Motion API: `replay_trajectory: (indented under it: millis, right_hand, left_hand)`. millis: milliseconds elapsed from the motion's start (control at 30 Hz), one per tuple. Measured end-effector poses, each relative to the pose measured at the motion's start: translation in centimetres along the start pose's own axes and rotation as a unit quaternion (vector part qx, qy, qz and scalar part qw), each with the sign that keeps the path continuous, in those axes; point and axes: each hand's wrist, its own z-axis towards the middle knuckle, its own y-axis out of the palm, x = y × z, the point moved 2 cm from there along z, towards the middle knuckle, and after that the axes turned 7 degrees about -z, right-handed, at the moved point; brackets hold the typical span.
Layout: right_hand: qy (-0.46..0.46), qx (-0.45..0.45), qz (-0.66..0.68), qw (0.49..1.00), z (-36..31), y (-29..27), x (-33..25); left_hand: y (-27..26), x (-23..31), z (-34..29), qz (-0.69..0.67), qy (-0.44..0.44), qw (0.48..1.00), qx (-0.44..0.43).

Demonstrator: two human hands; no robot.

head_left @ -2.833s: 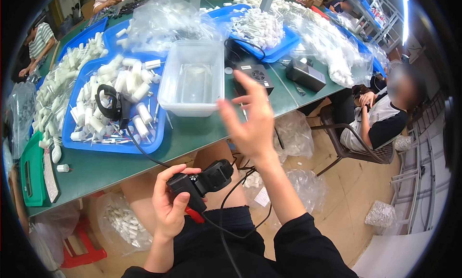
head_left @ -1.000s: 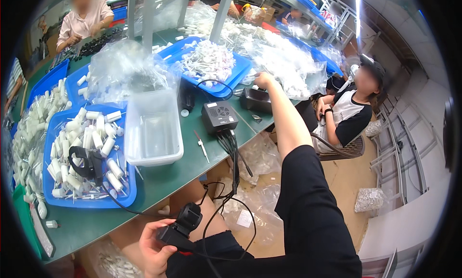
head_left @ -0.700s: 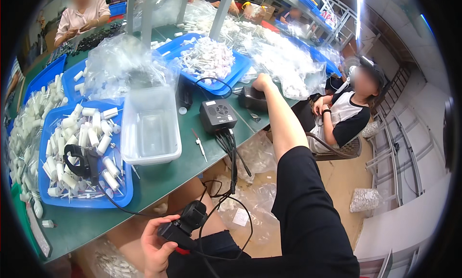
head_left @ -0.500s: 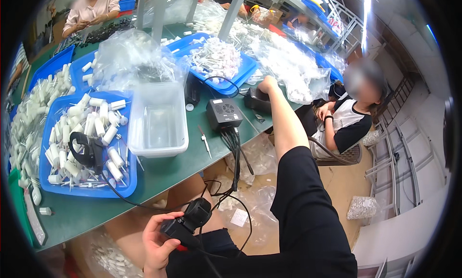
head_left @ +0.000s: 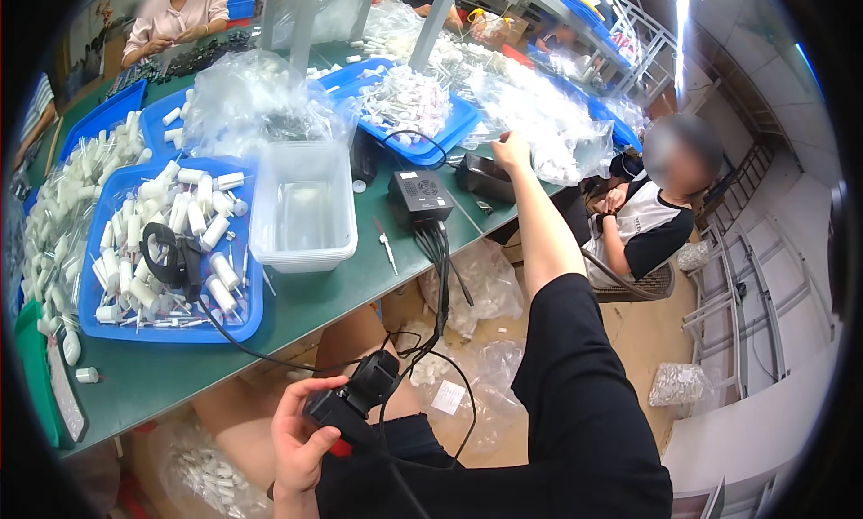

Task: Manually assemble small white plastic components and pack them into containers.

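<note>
Low over my lap, my left hand [head_left: 301, 426] grips a black device [head_left: 358, 400] with a rounded part and a cable, thumb on one side and fingers on the other. My right arm reaches out over the far right of the table. The fingers of my right hand [head_left: 512, 151] are curled closed just above a black open-topped box [head_left: 485, 177]; whatever they hold, if anything, is too small to make out. Left of that box stands a black box with a fan grille [head_left: 420, 197], with several cables hanging from it. A thin white tool [head_left: 387, 250] lies on the table.
A blue tray [head_left: 235, 324] of white cylindrical parts holds a black strapped device [head_left: 173, 260]. Beside it stands a clear plastic tub [head_left: 306, 249]. Another blue tray [head_left: 463, 128] lies behind. A seated person [head_left: 661, 218] is at the right; cables hang below the table's edge.
My right hand has lifted off the black open-topped box and now hovers just above it. My left hand still grips the black device. The view has shifted slightly.
</note>
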Motion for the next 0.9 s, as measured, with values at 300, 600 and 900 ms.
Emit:
replay_trajectory:
  millis: [300, 600, 900]
  right_hand:
    - [-0.110, 0.232, -0.053, 0.965, -4.2, -7.8, 0.9]
    - [-0.121, -0.037, 0.524, 0.842, -28.0, -17.4, -7.7]
    - [0.000, -0.368, 0.777, 0.510, -34.2, -17.1, -11.7]
  left_hand:
    - [2.1, -0.1, 0.8, 0.007, 0.031, 0.999, 0.009]
    - [4.9, -0.7, 4.0, 0.096, 0.053, 0.991, -0.080]
    - [5.6, -2.0, 3.0, 0.265, 0.090, 0.955, -0.099]
